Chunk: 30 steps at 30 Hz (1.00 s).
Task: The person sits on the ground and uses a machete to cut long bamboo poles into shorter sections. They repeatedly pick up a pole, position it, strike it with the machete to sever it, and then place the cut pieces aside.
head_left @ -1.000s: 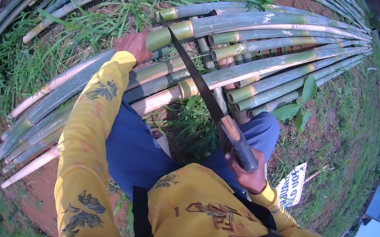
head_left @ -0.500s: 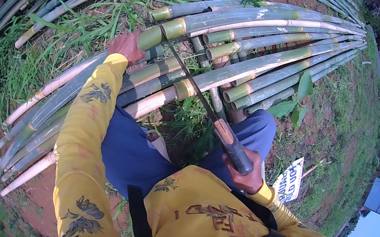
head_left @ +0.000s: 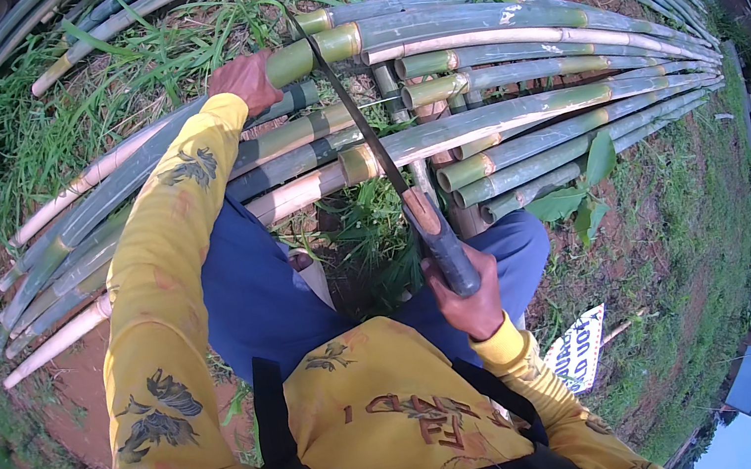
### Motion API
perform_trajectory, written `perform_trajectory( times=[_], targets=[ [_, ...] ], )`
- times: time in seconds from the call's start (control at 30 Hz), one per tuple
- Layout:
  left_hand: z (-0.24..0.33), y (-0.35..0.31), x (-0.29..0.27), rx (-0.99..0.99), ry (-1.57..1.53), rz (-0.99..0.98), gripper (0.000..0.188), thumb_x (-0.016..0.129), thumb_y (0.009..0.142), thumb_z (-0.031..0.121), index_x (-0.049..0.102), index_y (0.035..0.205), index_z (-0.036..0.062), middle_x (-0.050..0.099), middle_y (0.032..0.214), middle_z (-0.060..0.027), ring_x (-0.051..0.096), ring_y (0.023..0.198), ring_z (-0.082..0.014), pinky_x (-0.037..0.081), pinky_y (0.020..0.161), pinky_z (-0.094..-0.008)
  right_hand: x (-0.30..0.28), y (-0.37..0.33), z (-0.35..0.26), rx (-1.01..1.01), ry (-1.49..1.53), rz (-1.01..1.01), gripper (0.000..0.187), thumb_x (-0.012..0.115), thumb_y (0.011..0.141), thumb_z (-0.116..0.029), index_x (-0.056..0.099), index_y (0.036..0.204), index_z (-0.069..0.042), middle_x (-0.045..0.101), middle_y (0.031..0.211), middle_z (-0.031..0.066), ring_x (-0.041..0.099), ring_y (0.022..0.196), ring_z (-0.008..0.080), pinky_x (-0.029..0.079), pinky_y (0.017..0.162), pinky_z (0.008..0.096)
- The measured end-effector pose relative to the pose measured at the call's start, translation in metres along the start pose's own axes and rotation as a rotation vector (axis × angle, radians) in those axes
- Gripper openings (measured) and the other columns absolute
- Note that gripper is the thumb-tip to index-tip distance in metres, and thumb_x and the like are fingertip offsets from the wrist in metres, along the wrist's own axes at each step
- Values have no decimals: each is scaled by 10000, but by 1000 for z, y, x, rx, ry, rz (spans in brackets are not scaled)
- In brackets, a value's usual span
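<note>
On the grass lie many poles, one fat pole crosses under a saw, the right hand has its fingers curled around the saw, and the left hand grips the fat pole nearby.

Right hand: one, shifted forward since half a second ago, away from the torso.
Handsaw: one, advanced with it; dark handle now nearer the poles, blade tip reaching farther past the thick green bamboo pole.
</note>
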<state>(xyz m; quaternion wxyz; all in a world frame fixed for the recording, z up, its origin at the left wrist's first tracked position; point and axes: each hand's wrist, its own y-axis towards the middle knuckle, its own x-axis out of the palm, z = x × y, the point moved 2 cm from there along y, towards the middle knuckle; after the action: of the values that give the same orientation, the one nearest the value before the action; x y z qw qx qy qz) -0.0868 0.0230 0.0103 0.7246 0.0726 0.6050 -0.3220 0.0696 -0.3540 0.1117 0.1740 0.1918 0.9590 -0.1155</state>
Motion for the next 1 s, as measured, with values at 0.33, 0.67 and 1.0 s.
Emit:
perform_trajectory(
  times=[0.33,0.67,1.0],
  targets=[
    [-3,4,-9,-28,47,52,613,797,722,295,601,1253,61,742,997,-220,722,952,-408,555,851,-524,13,15,12,-26,52,-19,325,679,832,57,709,1155,40,710,851,71,628,744,114,526,726,290],
    [0,7,-7,21,33,42,597,803,725,312,641,1242,60,740,999,-237,728,953,-399,576,855,-512,44,90,13,-6,114,-1,141,733,858,-27,674,961,49,632,719,24,541,665,87,466,617,295],
    [16,7,-9,88,20,76,539,786,721,264,644,1183,26,740,962,-236,727,910,-416,580,835,-510,63,142,2,-92,106,76,84,700,827,-29,639,851,23,618,687,153,552,563,199,477,590,356]
  ],
)
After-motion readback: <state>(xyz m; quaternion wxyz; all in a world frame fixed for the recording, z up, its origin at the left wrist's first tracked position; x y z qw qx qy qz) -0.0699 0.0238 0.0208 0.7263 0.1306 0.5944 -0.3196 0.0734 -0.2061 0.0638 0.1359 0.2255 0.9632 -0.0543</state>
